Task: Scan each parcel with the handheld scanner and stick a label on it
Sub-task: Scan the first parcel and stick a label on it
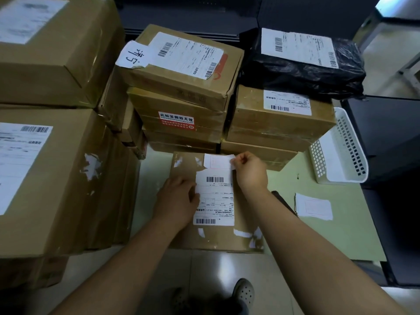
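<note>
Grey perforated clog (243,292) on pale floor tiles (216,273) is the nearest thing, just below the front edge of the pale green surface (329,235).

At the left, two big cartons (56,178) are stacked and overhang that edge; their white shipping labels are too blurred to read. My left hand (176,201) lies palm down on the flat cardboard parcel (218,239), fingertips on the left edge of its barcoded shipping label (216,201). The parcel sits at the front edge and touches the big cartons on its left.

Behind it, against dark shelving (227,12), rises a stack of brown boxes (181,64). The top one carries a slip with handwritten characters (134,55), and a lower one has a red sticker (176,120) reading 此标签撕毁无效.

My right hand (250,171) pinches a small label (218,161) by its right end over the parcel's far edge. A black bag parcel (302,67) tops the right stack.

Bare room is at the right only: a dark object (284,201) half hidden by my forearm, a pile of blank labels (314,206), and a tilted white basket (341,151).
</note>
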`<state>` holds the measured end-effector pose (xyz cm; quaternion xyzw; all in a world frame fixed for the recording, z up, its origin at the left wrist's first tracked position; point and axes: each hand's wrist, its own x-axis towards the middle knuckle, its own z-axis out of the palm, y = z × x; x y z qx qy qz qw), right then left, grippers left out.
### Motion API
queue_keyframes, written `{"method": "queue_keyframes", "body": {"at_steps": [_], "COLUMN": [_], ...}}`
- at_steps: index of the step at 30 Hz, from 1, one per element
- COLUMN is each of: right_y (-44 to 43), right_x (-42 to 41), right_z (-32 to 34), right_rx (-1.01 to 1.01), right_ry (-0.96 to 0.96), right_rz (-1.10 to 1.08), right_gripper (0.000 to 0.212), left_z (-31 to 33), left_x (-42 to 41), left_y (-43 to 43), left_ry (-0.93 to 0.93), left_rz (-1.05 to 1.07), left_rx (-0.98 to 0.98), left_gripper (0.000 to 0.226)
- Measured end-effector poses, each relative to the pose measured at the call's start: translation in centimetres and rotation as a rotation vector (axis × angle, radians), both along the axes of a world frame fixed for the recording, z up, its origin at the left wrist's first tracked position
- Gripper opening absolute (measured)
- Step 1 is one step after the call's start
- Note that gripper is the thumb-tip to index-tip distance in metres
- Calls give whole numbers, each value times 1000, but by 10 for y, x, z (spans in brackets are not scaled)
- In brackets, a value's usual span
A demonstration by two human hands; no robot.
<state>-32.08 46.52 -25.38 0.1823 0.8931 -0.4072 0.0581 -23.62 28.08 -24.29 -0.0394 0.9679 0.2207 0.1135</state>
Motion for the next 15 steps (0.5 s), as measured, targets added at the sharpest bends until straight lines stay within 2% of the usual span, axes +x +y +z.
{"method": "queue_keyframes", "body": {"at_steps": [3,5,7,8,10,12,15], "right_y": [0,7,16,21,25,25,19], "right_x": [-2,-1,1,2,7,14,24], "right_z": [2,2,-1,-4,-9,-15,-25], "right_rx": [205,340,377,358,341,435,589], "right_ry": [-1,-4,3,37,183,299,276], "right_rz": [71,139,157,166,237,392,562], "right_gripper": [9,21,32,30,25,30,41], "left_z": [-1,-2,-2,-2,-2,-3,-5], "left_x": [-7,-9,-11,-12,-16,-23,-39], "left_y": [2,4,6,6,8,14,28], "left_ry": [0,4,5,5,33,102,118], "left_rz": [-5,-11,-6,3,4,-65,-266], "left_rx": [-34,-52,-54,-50,-41,-49,-143], "left_gripper": [25,20,16,15,22,38,58]}}
